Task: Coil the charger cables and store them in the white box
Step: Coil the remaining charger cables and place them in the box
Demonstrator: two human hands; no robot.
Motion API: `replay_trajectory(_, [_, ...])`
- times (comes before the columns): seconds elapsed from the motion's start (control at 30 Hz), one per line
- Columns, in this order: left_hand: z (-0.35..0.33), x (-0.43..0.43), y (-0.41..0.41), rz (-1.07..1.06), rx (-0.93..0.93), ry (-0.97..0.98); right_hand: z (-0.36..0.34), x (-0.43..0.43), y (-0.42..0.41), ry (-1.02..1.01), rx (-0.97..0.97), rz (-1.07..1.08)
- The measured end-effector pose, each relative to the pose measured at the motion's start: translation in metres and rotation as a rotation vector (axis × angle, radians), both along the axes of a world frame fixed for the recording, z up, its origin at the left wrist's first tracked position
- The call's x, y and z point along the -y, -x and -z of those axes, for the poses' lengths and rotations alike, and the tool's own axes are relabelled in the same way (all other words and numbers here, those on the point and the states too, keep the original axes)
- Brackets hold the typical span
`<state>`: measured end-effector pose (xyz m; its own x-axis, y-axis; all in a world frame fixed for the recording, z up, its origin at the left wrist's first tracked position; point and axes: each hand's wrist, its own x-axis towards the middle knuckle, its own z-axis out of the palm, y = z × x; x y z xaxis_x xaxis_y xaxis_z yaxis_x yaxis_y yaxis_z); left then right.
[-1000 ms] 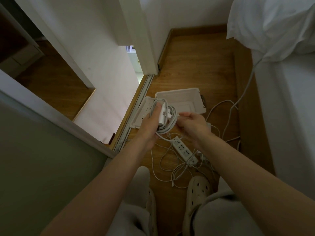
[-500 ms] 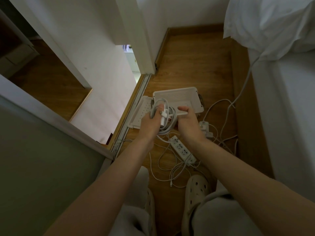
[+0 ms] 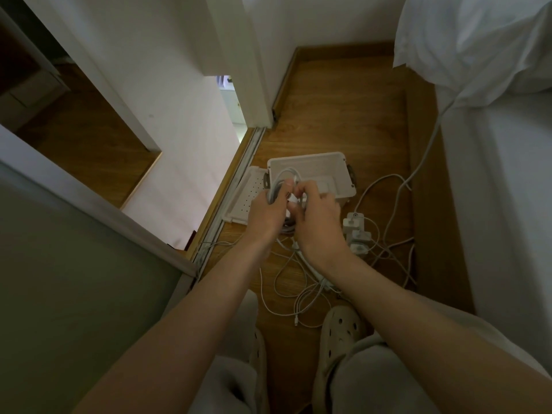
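The right hand (image 3: 319, 222) had joined the left hand (image 3: 265, 215), both gripping the coiled cable (image 3: 276, 182) over the white box (image 3: 310, 158), probably ready to stow.

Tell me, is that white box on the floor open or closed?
Open. The white box has nothing covering it, its inside walls show, and its lid lies flat beside it.

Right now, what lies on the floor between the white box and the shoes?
Head view: a tangle of loose white cables lies between the white box and the shoes.
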<state>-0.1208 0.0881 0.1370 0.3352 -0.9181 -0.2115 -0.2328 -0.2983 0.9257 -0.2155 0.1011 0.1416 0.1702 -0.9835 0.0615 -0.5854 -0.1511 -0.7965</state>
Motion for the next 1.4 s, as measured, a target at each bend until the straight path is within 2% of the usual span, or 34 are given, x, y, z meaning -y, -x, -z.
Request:
replay_trajectory(0.07, [0.002,0.004,0.000,0.038,0.121,0.011,-0.004,0.000,0.005,0.170,-0.207,0.103])
replay_trajectory(0.1, [0.005,0.005,0.000,0.039,0.164,0.010,-0.007,0.001,0.007,0.239,-0.230,0.103])
replay_trajectory(0.13, [0.008,0.005,0.000,0.035,0.184,0.007,-0.009,0.001,0.009,0.249,-0.177,0.071])
replay_trajectory(0.23, [0.013,0.004,-0.002,0.035,0.210,0.008,-0.020,-0.004,0.010,0.110,0.119,-0.055])
replay_trajectory(0.3, [0.013,0.004,-0.005,0.023,0.181,-0.022,-0.023,-0.009,0.009,0.072,0.202,-0.097])
replay_trajectory(0.5, [0.006,0.005,-0.004,-0.026,-0.145,-0.132,-0.034,-0.003,0.008,-0.043,0.617,0.045])
replay_trajectory(0.67, [0.003,0.006,-0.005,-0.146,-0.272,-0.158,-0.044,-0.012,0.010,0.111,0.597,0.006])
replay_trajectory(0.73, [0.000,0.006,-0.010,-0.155,-0.306,-0.195,-0.045,-0.017,0.007,0.106,0.596,-0.016])
replay_trajectory(0.8, [-0.003,0.007,-0.014,-0.138,-0.356,-0.192,-0.046,-0.015,0.008,0.088,0.597,0.048])
replay_trajectory(0.93, [-0.007,0.005,-0.018,-0.183,-0.321,-0.123,-0.039,0.007,0.022,-0.168,0.483,0.143])
replay_trajectory(1.07, [-0.011,0.005,-0.019,-0.084,-0.328,-0.029,-0.024,0.026,0.030,-0.241,0.355,0.169])
replay_trajectory(1.2, [-0.015,0.002,-0.013,0.043,-0.372,0.043,-0.014,0.032,0.037,-0.419,0.439,0.162])
replay_trajectory(1.27, [-0.016,0.000,-0.010,0.085,-0.384,0.076,-0.012,0.030,0.038,-0.512,0.470,0.093])
replay_trajectory(1.4, [-0.017,-0.003,-0.007,0.145,-0.406,0.024,-0.012,0.028,0.040,-0.496,0.573,0.005])
